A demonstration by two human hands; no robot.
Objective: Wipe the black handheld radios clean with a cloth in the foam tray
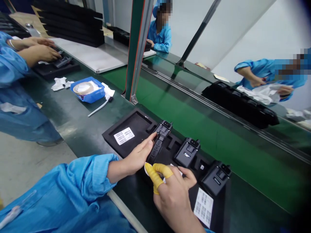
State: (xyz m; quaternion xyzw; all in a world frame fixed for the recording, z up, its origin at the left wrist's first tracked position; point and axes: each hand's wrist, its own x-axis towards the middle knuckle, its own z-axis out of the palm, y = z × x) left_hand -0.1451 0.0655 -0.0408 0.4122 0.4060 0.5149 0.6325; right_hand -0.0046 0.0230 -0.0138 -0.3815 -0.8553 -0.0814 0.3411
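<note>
My left hand (pixel 138 157) is closed on a black handheld device (pixel 156 147) with a row of side buttons, tilted up on its edge above the foam tray. Yellow finger covers sit on fingers of my right hand (pixel 173 197). Those fingers are bent together at the device's lower end, pinching a white piece of material (pixel 146 169); whether it is cloth or paper I cannot tell. A second black device (pixel 186 152) and a third black device (pixel 215 178) lie in the black foam tray (pixel 143 121) to the right.
White label sheets (pixel 123 136) lie on the tray. Beyond it runs a green conveyor belt (pixel 170 106) beside a metal post (pixel 136 48). A blue bin (pixel 91 94) with a tape roll stands at left. Co-workers' hands (pixel 43 48) work nearby; stacked black trays (pixel 73 22) stand behind.
</note>
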